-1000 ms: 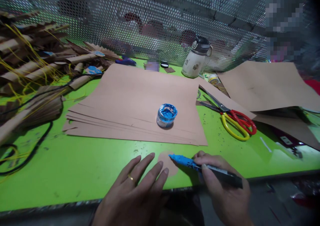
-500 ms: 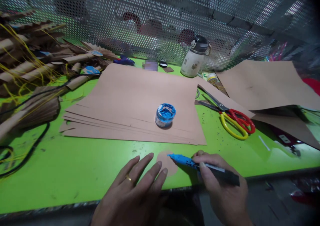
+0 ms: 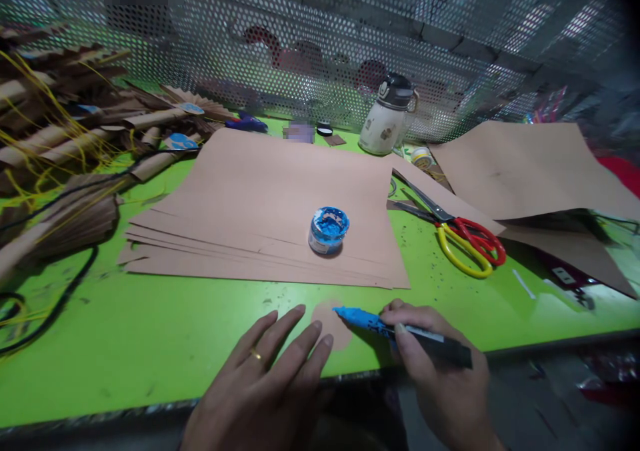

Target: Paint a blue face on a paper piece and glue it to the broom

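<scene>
A small round piece of brown paper [image 3: 339, 335] lies on the green table near its front edge. My left hand [image 3: 270, 371] rests spread out beside it, with fingertips at the disc's left edge and a gold ring on one finger. In my right hand [image 3: 440, 364] is a black marker [image 3: 433, 344], its tip end coated in blue paint. That blue tip touches or hovers just over the upper part of the disc; I cannot tell which. Behind the disc, an uncovered jar of blue paint [image 3: 329, 231] stands on a stack of brown paper sheets [image 3: 280, 184].
Scissors with red and yellow handles [image 3: 465, 241] lie right of the stack. Folded paper fans [image 3: 85, 204] with yellow strings crowd the left side. A white bottle with a black lid [image 3: 385, 121] stands by the perforated metal screen [image 3: 210, 51]. More brown paper [image 3: 520, 171] lies at right.
The whole view has shifted very slightly. Both hands, the marker and the paper disc keep nearly the same places relative to one another.
</scene>
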The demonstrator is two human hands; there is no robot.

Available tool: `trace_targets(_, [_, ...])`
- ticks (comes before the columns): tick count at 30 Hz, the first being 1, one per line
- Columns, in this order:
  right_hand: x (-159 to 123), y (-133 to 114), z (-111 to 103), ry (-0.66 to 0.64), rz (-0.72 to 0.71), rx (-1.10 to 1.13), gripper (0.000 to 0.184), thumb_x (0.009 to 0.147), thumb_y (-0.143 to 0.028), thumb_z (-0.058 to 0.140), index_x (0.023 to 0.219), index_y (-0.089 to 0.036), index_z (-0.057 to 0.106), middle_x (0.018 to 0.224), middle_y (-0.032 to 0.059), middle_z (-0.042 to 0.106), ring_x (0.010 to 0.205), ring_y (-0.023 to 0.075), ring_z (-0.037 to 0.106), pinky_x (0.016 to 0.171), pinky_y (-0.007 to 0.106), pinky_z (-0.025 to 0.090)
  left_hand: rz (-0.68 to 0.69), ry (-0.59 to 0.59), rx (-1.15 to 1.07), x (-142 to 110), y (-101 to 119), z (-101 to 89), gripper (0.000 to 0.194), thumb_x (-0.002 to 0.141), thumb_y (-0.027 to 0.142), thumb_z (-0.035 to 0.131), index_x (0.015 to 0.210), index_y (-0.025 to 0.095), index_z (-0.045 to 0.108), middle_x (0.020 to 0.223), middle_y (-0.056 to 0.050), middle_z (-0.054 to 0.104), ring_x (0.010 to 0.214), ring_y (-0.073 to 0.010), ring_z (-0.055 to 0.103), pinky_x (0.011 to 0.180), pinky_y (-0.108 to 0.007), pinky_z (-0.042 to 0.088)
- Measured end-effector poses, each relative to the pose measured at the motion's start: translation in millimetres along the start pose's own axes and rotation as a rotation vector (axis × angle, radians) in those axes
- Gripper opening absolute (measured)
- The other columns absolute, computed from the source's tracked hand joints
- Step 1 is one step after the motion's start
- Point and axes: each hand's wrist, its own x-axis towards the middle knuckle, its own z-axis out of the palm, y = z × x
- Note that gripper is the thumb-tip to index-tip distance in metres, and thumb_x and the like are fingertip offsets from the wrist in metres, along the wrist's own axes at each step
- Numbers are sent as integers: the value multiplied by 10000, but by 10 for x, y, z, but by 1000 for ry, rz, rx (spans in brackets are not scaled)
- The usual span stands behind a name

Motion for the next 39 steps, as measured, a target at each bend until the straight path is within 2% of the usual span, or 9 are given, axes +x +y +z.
trace_targets(2, [7,-3,3,0,7,-21,125,835,-154,661,833,-260,727,786,-25,750,686,131,721,634,177,581,-26,42,-17,-35,17,54,330,1017,327,394,1187,245,664,1218,45,700,1225,-213,548,1114,-356,331])
trace_targets(7, [18,-16,7,17,13,-40,125,834,-153,654,814,-256,723,761,-34,747,645,119,714,610,156,577,-23,47,-18,-63,4,73,344,1022,335,376,1202,258,659,1232,51,691,1242,-213,535,1136,-363,311])
trace_targets(14, [37,-20,-20,50,3,-12,150,833,-129,639,812,-251,725,757,-32,752,657,113,720,617,136,577,67,-81,41,4,-46,-53,321,996,348,460,1240,251,645,1262,61,682,1218,-216,548,1066,-349,366])
trace_targets(19, [28,2,-30,43,-1,-27,144,836,-133,645,827,-249,729,775,-24,758,695,126,730,653,160,592,3,16,26,-3,-29,-13,331,1011,340,403,1188,244,667,1208,56,709,1211,-226,560,1055,-378,381])
trace_targets(23, [10,23,-26,73,-19,-50,146,841,-130,641,817,-241,731,769,-14,753,699,133,730,648,175,590,66,-73,71,24,-50,-50,312,979,345,476,1208,236,658,1237,59,700,1183,-222,588,1001,-363,437])
trace_targets(25, [3,25,-22,83,-36,-41,144,837,-130,644,806,-238,734,755,-9,748,710,141,731,656,190,590,71,-75,80,34,-52,-72,309,973,352,489,1205,239,659,1235,61,701,1174,-222,596,991,-361,451])
trace_targets(30, [-17,-14,-4,52,8,22,119,833,-164,649,796,-225,744,761,20,736,707,173,721,610,240,583,13,-16,19,26,-13,-74,295,980,320,480,1197,238,663,1216,47,709,1190,-214,590,1020,-356,451])
trace_targets(34, [-18,-31,-8,36,28,8,114,837,-181,653,792,-231,746,772,21,740,690,171,717,599,241,576,21,-68,25,25,-3,-78,296,948,339,551,1202,237,663,1217,38,709,1183,-229,599,1003,-365,476])
trace_targets(39, [-11,-6,-37,-15,-7,-34,114,836,-161,662,814,-237,744,788,14,749,707,166,728,631,231,586,22,-55,22,28,0,-92,299,944,336,559,1209,239,659,1210,26,711,1195,-233,593,1013,-378,473])
